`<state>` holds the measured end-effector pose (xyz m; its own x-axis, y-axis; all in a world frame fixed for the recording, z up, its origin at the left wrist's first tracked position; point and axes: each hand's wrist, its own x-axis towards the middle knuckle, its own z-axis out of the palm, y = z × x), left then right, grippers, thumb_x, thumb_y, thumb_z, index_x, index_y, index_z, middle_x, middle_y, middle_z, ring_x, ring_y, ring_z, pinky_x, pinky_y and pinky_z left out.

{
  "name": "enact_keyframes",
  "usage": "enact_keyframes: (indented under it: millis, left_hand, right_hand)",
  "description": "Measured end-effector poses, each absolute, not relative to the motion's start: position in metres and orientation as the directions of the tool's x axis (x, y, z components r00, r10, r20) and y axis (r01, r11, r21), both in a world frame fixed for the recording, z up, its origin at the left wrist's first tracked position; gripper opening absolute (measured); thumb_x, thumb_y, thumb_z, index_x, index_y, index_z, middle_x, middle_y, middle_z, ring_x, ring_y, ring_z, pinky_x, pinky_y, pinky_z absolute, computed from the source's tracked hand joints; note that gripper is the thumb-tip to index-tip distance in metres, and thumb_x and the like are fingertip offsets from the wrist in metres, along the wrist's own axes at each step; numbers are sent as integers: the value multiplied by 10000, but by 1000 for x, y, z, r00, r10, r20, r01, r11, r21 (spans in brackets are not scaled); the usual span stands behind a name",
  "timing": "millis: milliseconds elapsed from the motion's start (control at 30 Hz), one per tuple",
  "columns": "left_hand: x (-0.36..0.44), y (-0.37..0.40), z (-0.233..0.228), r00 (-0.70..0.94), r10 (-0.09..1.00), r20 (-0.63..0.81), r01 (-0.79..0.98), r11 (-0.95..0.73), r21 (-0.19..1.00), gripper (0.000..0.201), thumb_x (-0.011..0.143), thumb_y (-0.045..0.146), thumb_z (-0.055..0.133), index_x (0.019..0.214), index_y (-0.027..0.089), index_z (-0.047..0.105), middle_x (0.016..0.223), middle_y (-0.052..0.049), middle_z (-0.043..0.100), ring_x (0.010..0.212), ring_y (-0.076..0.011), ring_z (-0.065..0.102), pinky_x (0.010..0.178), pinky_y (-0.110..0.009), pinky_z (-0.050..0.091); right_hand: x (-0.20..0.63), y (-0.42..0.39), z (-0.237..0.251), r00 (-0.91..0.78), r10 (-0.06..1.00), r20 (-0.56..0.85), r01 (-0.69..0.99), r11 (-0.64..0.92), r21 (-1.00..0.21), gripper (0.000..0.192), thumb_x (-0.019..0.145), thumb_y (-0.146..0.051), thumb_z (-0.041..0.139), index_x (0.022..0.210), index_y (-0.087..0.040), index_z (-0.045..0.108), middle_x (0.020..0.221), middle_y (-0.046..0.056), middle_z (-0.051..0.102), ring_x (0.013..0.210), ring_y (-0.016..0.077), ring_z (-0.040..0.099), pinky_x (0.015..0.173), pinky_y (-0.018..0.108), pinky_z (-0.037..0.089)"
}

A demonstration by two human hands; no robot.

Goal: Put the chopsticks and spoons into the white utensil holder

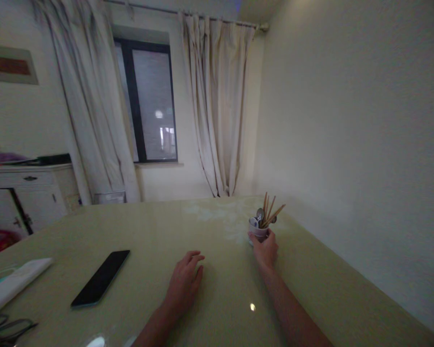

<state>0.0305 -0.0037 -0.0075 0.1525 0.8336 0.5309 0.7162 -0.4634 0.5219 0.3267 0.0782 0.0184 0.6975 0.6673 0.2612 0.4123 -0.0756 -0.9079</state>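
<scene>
My right hand (265,249) reaches across the glossy pale green table (220,270) and wraps its fingers around a small white cup (257,230) near the far right edge. The cup holds several wooden chopsticks (270,212) and metal spoons, all standing upright. My left hand (183,283) rests palm down on the table, fingers slightly spread, holding nothing, between the cup and a black phone (101,277).
The phone lies face up on the left of the table. A white flat object (12,284) and glasses (5,327) sit at the near left edge. A white cabinet (25,195), a curtained window (152,101) and a plain wall on the right surround the table.
</scene>
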Motion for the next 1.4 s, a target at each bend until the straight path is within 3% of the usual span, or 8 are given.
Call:
enact_keyframes:
  millis: [233,467,667,800,900,1000,1200,1400]
  left_hand:
    - [34,-3,0,125,840,529,635,-478,608,307,981,316,521,1213,238,705,1279,-116,726,1164,-263,716,1049,-479,569]
    - [37,-7,25,-49,917,397,372,-352,859,518,1013,591,468,1336,216,620,1384,-149,694,1262,-291,674,1140,-531,488]
    - [29,0,67,-166,931,326,-11,-333,943,811,933,830,429,1407,186,565,1445,-201,669,1287,-330,673,1148,-548,470]
    - [32,9,108,-63,959,276,-158,-282,946,756,831,763,703,1328,198,632,1371,-167,735,1316,-327,664,1172,-504,462]
    - [41,15,133,33,984,175,-261,-160,952,646,821,690,768,1212,182,688,1266,-168,783,1218,-312,721,1052,-454,566]
    - [48,18,152,173,979,110,-227,-69,971,602,834,681,761,1149,171,712,1146,-163,810,1051,-291,769,869,-412,638]
    - [54,17,176,373,918,136,67,-173,983,589,742,572,890,1154,197,700,1020,-101,817,939,-219,760,768,-292,590]
    - [70,18,172,284,920,269,206,-332,921,433,859,607,720,970,191,677,605,38,653,513,-114,579,487,-207,409]
  right_hand:
    - [318,71,17,491,796,354,346,195,-918,726,636,-519,808,1241,-157,639,1187,189,777,1046,357,754,899,446,581]
    - [267,39,28,-37,955,293,104,295,-950,716,626,-408,901,1270,-229,643,1179,110,766,1075,334,719,798,422,609]
    - [237,11,32,-453,845,285,40,339,-940,838,599,-402,976,1359,-257,653,1301,80,743,1160,326,690,908,415,565]
    - [230,3,33,-547,784,293,36,372,-928,868,581,-440,992,1368,-257,672,1325,89,743,1170,338,688,921,413,547]
    - [228,2,34,-558,775,295,34,377,-926,846,596,-452,988,1359,-255,680,1297,83,758,1158,340,687,912,410,529]
    - [228,3,33,-563,769,304,11,375,-927,825,614,-467,982,1355,-260,684,1276,72,765,1135,332,694,894,403,523]
    - [227,4,32,-563,762,318,18,396,-918,857,609,-501,987,1377,-283,674,1282,67,761,1140,336,692,893,415,524]
    - [226,7,28,-552,776,304,42,390,-920,758,606,-487,990,1274,-246,725,1214,63,777,1067,314,701,858,391,520]
